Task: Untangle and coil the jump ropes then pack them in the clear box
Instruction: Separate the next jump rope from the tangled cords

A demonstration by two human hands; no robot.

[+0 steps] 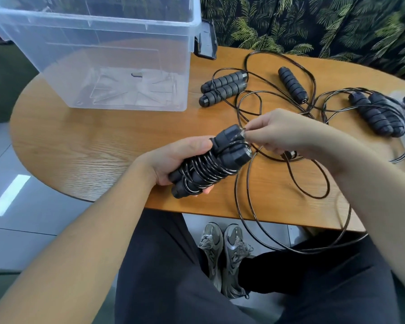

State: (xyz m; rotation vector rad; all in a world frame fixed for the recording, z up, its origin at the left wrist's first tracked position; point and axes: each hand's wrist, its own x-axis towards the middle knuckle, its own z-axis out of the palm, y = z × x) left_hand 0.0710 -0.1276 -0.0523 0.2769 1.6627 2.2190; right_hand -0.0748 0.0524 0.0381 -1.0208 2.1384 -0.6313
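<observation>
My left hand grips a pair of black jump rope handles with black cord wound round them several times. My right hand pinches the cord right at the handles' top ends. A loose loop of that cord hangs over the table's front edge towards my lap. The clear box stands open at the back left of the table. More black-handled ropes lie tangled on the table: a handle pair beside the box, a single handle, and another pair at the right.
The round wooden table has bare surface left of my hands. The box's dark latch sticks out at its right side. A leaf-patterned sofa runs behind the table. My legs and shoes sit below the table's front edge.
</observation>
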